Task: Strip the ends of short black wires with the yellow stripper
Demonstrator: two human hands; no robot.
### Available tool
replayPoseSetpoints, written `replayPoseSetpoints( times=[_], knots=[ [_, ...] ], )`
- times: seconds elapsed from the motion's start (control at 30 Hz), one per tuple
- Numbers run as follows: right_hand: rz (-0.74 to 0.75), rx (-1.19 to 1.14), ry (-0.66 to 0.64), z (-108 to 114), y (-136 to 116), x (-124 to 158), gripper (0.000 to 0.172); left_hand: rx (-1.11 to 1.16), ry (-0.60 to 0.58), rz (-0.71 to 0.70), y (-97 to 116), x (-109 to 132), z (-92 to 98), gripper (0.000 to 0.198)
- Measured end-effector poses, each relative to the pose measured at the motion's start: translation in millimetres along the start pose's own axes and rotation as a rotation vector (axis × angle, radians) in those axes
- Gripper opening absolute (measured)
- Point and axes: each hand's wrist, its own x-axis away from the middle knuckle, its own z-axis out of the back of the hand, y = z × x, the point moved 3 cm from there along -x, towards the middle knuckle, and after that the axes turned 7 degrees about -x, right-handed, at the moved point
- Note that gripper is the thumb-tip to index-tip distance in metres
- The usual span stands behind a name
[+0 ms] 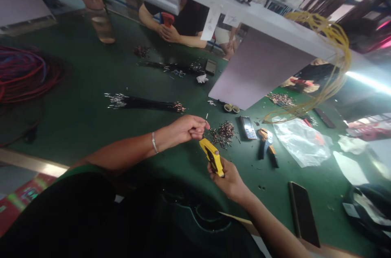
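My right hand (227,180) is shut on a yellow and black hand crimping tool (213,157), its jaws pointing up and left. My left hand (187,128) sits just above the tool, fingers pinched on a thin metal piece (207,116), too small to identify exactly. Just to the right lies a loose pile of small metal terminals (222,134) on the green bench mat (76,127). Farther ahead lies a bundle of black wires (143,103) with bright metal ends.
A mobile phone (248,127), an orange and blue wire stripper (266,146), a plastic bag (301,140) and a black smartphone (303,214) lie to the right. A white shelf (250,18) with a hanging yellow wire coil (332,42) crosses overhead. A co-worker's hands (168,32) rest beyond it.
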Motion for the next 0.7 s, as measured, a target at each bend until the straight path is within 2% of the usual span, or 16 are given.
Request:
replayPoseSetpoints(
  times=[0.07, 0.17, 0.23, 0.3, 0.53, 0.7],
  knots=[
    [-0.031, -0.033, 0.003, 1.6, 2.2, 2.3, 0.02, -0.01, -0.02, -0.006, 1.7, 2.7, -2.8, 0.02],
    [-0.158, -0.389, -0.078, -2.9, 9.9, 7.7, 0.02, -0.007, -0.023, -0.022, 2.7, 6.4, -6.3, 0.019],
    [-0.184, -0.629, -0.135, -7.4, 11.3, 10.7, 0.019, 0.008, -0.022, -0.033, 2.2, 7.5, -7.4, 0.018],
    [-0.186, -0.758, -0.168, -10.4, 10.5, 12.8, 0.017, 0.019, -0.02, -0.042, 1.7, 7.8, -7.5, 0.017],
    [-0.143, -0.775, -0.158, -8.3, 9.4, 12.6, 0.02, 0.025, -0.008, -0.012, 0.8, 7.6, -9.4, 0.015],
    [-0.115, -0.771, -0.186, -7.2, 5.5, 6.6, 0.02, 0.031, 0.005, -0.074, 3.3, 6.2, -8.0, 0.018]
  ],
)
